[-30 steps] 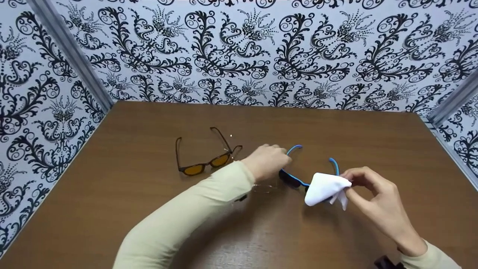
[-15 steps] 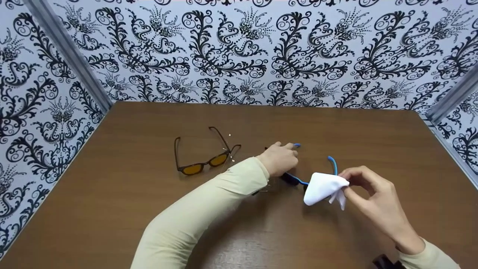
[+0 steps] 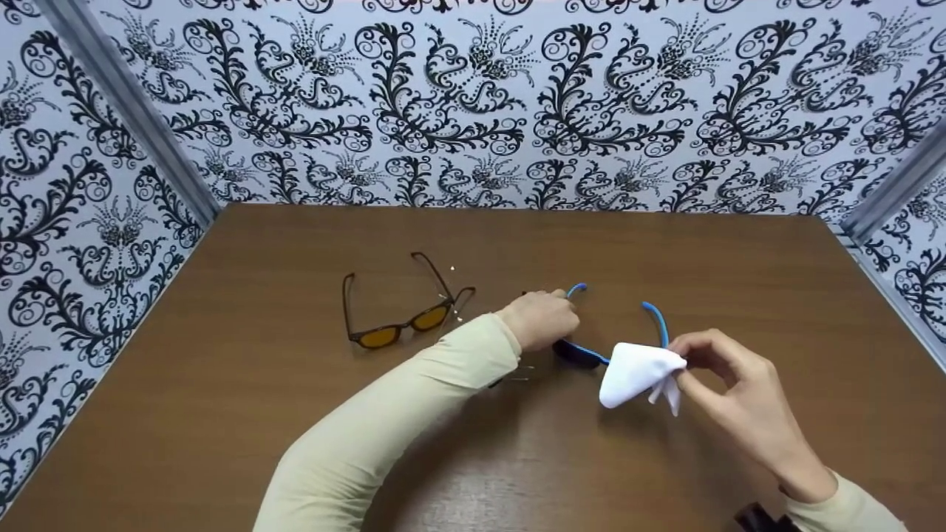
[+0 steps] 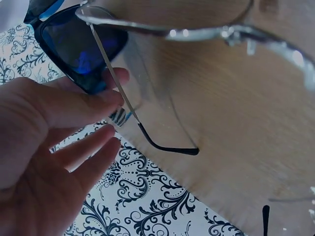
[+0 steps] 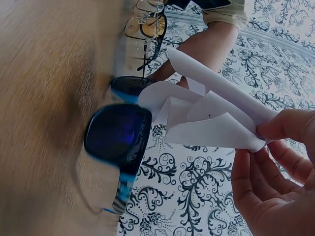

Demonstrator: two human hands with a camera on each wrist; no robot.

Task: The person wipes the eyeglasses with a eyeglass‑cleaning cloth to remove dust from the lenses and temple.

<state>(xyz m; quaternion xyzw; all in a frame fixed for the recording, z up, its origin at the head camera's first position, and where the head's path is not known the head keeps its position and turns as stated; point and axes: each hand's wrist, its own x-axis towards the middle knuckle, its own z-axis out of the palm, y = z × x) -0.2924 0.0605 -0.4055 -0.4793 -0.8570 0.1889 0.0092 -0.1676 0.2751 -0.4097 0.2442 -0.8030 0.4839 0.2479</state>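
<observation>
One pair of blue-framed sunglasses (image 5: 118, 132), two dark lenses and two blue temples in view, is held between two hands at a brown table (image 3: 222, 414), one end of its frame pinched by the thumb and fingertips of the left hand (image 3: 543, 319). One white cloth (image 3: 639, 373), loosely folded, is pinched between thumb and fingers by the right hand (image 3: 739, 399) and held beside the other lens; whether cloth and lens are touching cannot be told. One pair of dark-framed glasses (image 3: 380, 338), fitted with two amber lenses, is seen on the table to the left, its temples spread. At least one wire-framed clear pair (image 4: 204, 33) is seen near the left hand, partly hidden by one of two pale sleeves (image 3: 414, 399); the exact number of clear pairs cannot be made out
</observation>
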